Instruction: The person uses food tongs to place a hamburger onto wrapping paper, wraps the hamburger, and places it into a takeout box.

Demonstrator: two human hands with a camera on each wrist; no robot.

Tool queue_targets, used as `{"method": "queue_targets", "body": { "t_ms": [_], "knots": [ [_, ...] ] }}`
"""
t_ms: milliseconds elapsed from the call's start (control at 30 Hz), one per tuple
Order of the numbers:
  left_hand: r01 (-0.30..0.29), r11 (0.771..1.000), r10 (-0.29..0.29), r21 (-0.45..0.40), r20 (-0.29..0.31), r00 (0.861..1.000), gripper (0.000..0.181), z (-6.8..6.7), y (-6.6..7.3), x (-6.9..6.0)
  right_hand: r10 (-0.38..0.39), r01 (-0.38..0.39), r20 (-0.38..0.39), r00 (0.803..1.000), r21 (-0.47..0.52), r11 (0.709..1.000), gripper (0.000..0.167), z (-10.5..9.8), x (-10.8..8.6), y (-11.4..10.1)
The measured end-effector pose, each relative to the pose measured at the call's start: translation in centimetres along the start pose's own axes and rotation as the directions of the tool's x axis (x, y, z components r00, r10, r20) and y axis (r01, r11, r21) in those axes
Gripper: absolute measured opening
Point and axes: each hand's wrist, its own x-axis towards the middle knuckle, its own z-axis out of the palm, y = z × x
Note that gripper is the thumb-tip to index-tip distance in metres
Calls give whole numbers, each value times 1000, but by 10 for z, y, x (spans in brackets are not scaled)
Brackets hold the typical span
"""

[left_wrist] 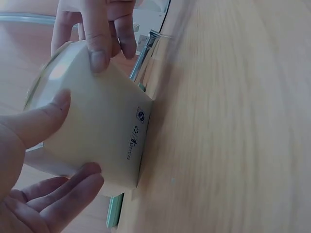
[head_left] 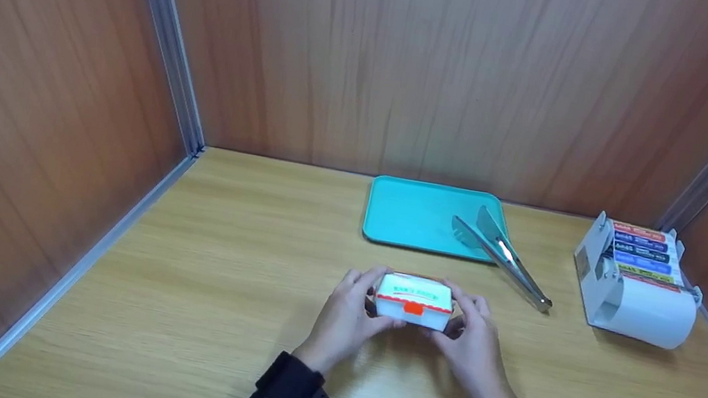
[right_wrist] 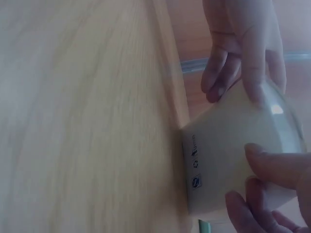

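Both hands hold a small white paper food box (head_left: 415, 291), which has green print on its lid, a red wavy edge and an orange tab at the front. My left hand (head_left: 344, 313) grips its left end, thumb at the near side. At the opposite end, my right hand (head_left: 471, 346) grips it the same way. Small printed marks show on the pale box (left_wrist: 102, 116) in the left wrist view; the right wrist view shows similar marks on the box (right_wrist: 218, 160). Whether its base touches the table cannot be told.
Behind the box lies a turquoise tray (head_left: 408, 211) against the back panel. Metal tongs (head_left: 518, 271) lean over its right edge, handle end on the table (head_left: 209, 276). At the right stands a white holder (head_left: 649, 313) with coloured label strips. Wood-grain panels enclose the sides.
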Motion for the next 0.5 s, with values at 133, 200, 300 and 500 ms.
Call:
{"method": "queue_targets", "body": {
  "t_ms": [133, 200, 300, 500],
  "knots": [
    [-9, 998, 9, -55, 11, 1000, 81, 1, -2, 0, -15, 14, 8, 1000, 53, 999, 78, -1, 4, 6],
    [-17, 998, 17, -56, 4, 1000, 80, 2, -3, 0, -17, 15, 26, 1000, 74, 997, 79, -2, 5, 8],
    [-23, 998, 23, -54, 1, 1000, 79, 2, -5, 2, -13, 9, 50, 999, 87, 996, 79, -4, 6, 8],
    [-1, 996, 8, -89, 75, 997, 80, 2, -8, 4, 14, -21, 81, 997, 86, 996, 83, -6, 5, 6]
  ]
}}
